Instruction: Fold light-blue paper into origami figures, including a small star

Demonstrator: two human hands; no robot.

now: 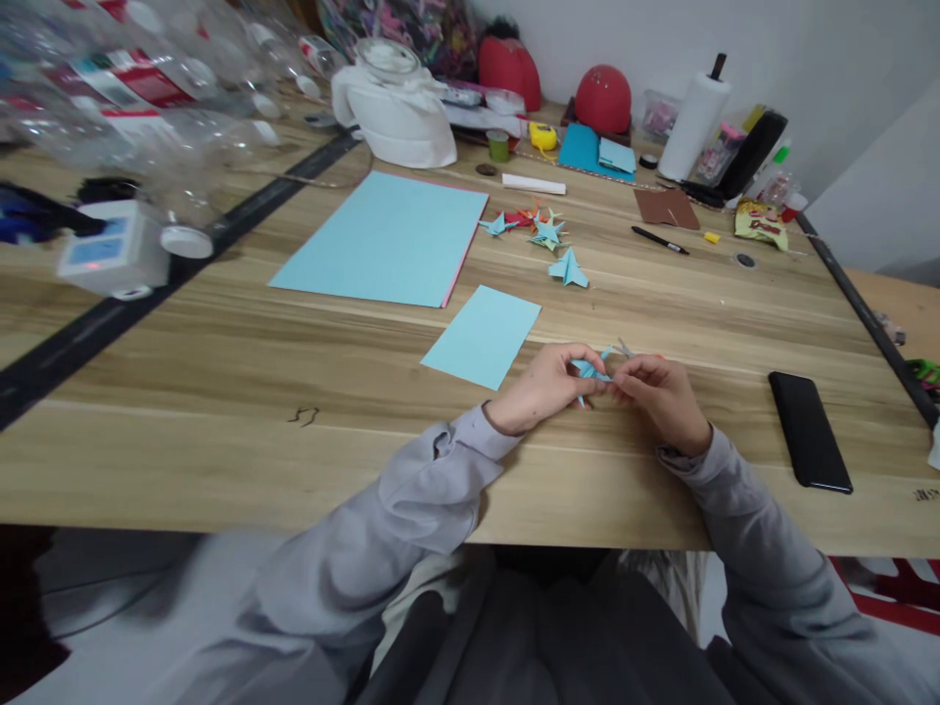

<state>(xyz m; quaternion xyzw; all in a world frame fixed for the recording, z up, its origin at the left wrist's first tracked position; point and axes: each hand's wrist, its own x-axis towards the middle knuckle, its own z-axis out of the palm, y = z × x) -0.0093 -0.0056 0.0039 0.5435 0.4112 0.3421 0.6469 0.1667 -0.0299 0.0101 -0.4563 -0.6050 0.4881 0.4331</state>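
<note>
"Folded blue paper (589, 371): where do we have it?"

"We have it between both hands, over the near part of the table (367, 470). We cannot tell whether its lower tip touches the surface."

"Status of each hand?"

"Our left hand (543, 382) pinches the paper between thumb and forefinger. Our right hand (665, 397) pinches its right end with thumb and fingertips."

"Which containers do we list?"

"Left side: clear plastic bottles (151, 78), heaped, white-capped, some with red labels. Rear: a large clear bag (403, 29) filled with many-coloured pieces. Near the wall: a small clear box (659, 113) with pinkish contents, too blurred for us to identify. Right side: a yellow packet (760, 225), contents hidden from us."

"Adjacent stock?"

"We see a small blue sheet (485, 338) near our left wrist. Beyond it lies a larger blue sheet (382, 240), pink showing along its edge. Several pointed paper figures (568, 268) lie to its right."
</note>
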